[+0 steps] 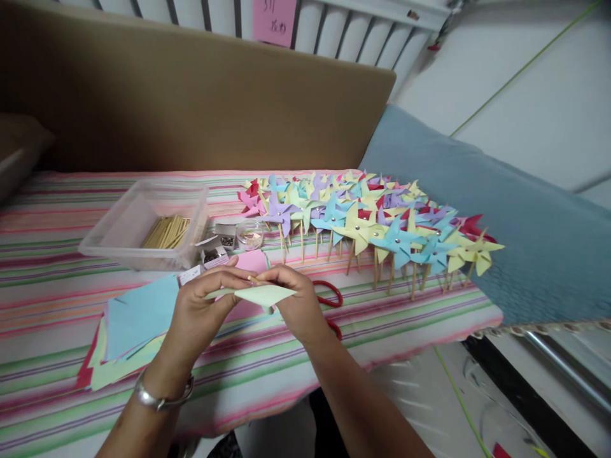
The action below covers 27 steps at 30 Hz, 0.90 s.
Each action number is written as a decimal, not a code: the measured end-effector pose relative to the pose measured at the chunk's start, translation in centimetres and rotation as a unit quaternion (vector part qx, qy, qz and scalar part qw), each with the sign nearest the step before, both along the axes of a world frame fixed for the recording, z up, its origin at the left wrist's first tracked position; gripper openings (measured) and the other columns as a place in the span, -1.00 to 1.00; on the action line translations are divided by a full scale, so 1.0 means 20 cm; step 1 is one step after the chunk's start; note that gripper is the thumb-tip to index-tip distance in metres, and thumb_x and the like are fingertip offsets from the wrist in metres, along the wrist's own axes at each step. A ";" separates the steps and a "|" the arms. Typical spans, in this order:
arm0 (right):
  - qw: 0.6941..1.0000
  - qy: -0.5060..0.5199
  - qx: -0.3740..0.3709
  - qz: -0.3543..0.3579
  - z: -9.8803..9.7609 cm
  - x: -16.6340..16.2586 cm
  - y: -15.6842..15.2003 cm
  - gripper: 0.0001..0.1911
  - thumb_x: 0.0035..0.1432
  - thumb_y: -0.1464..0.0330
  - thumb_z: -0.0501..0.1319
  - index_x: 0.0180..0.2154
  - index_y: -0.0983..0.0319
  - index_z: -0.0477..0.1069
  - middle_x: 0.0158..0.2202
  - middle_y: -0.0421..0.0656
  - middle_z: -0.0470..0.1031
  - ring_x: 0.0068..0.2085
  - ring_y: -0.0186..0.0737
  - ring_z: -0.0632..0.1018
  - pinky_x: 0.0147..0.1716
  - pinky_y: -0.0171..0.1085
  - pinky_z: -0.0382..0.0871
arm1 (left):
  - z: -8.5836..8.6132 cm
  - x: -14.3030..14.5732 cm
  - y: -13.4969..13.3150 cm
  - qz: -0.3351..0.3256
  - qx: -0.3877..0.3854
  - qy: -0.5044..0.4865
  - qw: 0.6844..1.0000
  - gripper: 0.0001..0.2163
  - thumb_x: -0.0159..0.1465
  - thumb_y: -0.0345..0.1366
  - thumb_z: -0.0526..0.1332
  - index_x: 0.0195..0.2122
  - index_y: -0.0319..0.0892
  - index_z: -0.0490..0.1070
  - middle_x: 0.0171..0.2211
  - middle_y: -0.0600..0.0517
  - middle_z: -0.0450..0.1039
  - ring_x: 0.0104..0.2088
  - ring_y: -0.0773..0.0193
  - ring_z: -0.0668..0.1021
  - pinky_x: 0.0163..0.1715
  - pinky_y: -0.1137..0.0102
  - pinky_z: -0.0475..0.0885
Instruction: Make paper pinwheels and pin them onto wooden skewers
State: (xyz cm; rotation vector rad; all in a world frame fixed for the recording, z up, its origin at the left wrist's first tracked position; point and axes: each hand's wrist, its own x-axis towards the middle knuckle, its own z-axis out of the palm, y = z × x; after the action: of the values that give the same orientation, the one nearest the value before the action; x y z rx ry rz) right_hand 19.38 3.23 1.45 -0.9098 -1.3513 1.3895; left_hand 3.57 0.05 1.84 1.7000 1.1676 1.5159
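A sheet of pale green paper (pixel 267 294), partly curled, is held between both hands above the front of the table. My left hand (pixel 207 298) pinches its left side, thumb below and fingers above. On the right edge my right hand (pixel 292 294) is closed, its fingertips close to the other hand's. A small tan stick end (pixel 254 278) shows between the fingertips; which hand grips it I cannot tell. Beneath the hands lies pink paper (pixel 251 261). Scissors with red handles (pixel 330 294) lie just right of my right hand, partly hidden by it.
Finished paper pinwheels (pixel 358 226) on sticks crowd the table's right side. At left are a clear plastic bin (pixel 138 254) with wooden sticks (pixel 168 231) and stacked coloured paper (pixel 140 315). Small boxes of metal fasteners (pixel 213 253) and a round clear dish (pixel 249 236) stand behind the hands.
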 end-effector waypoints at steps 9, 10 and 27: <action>1.000 -0.022 0.016 -0.003 -0.01 0.00 0.00 -0.90 -0.06 0.43 0.23 -0.45 0.20 0.52 -0.49 -0.21 0.45 -0.48 -0.33 0.43 -0.56 -0.38 0.27 | -0.01 0.00 0.00 -0.003 0.007 0.005 1.000 -0.83 0.15 -0.48 0.29 -0.35 -0.02 0.55 -0.32 0.13 0.59 -0.22 0.28 0.59 0.16 0.16 0.25; 1.000 -0.020 0.018 -0.003 -0.01 0.00 0.00 -0.91 -0.06 0.42 0.23 -0.45 0.20 0.52 -0.49 -0.21 0.45 -0.48 -0.33 0.43 -0.56 -0.38 0.27 | -0.01 0.00 0.00 -0.003 0.009 0.007 1.000 -0.83 0.15 -0.47 0.29 -0.35 -0.02 0.55 -0.32 0.13 0.59 -0.22 0.28 0.59 0.16 0.16 0.25; 0.997 -0.057 0.046 0.013 -0.02 0.00 -0.01 -0.89 0.07 0.39 0.19 -0.40 0.22 0.50 -0.51 -0.22 0.41 -0.51 -0.36 0.39 -0.57 -0.40 0.25 | 0.00 -0.02 0.00 0.011 0.017 0.026 0.999 -0.84 0.12 -0.48 0.29 -0.36 -0.05 0.56 -0.33 0.08 0.59 -0.27 0.25 0.59 0.15 0.11 0.27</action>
State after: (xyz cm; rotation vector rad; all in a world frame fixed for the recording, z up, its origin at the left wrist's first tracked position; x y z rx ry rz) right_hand 19.35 3.01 1.05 -0.9251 -1.5062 1.2997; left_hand 3.22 -0.01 1.92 1.7636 1.1970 1.5221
